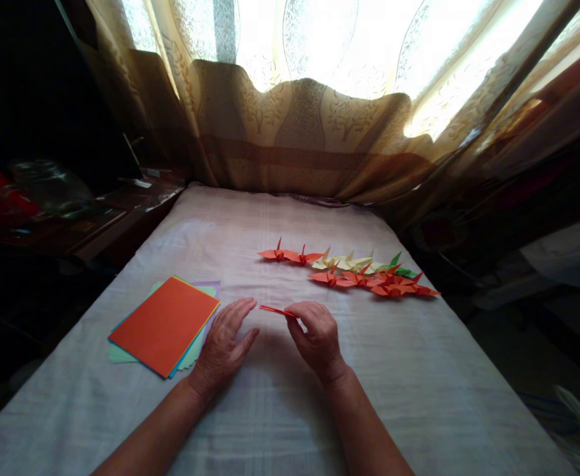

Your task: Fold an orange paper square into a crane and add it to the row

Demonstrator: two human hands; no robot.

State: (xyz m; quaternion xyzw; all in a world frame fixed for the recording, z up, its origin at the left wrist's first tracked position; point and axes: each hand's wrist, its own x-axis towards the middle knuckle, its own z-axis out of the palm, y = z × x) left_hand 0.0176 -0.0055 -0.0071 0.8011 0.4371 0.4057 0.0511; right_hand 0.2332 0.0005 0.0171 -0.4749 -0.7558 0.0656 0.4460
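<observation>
Between thumb and fingers, my right hand (316,336) pinches a small folded piece of orange-red paper (274,309), seen nearly edge-on, its narrow end pointing left. My left hand (226,344) is just left of that tip, thumb and fingers apart, holding nothing. Beside my left hand lies a stack of coloured paper (165,324), an orange sheet on top with yellow, blue, mint and lilac edges showing beneath. Beyond my right hand stand several folded paper cranes, among them orange-red cranes (329,280), cream cranes (352,262) and a green crane (403,270).
A pale checked cloth (210,231) covers the bed-like surface. Patterned curtains (299,125) hang at its far edge, bright light behind them. At the left is a dark table (116,218) with a clear plastic container (51,188). Dim fabrics hang along the right side.
</observation>
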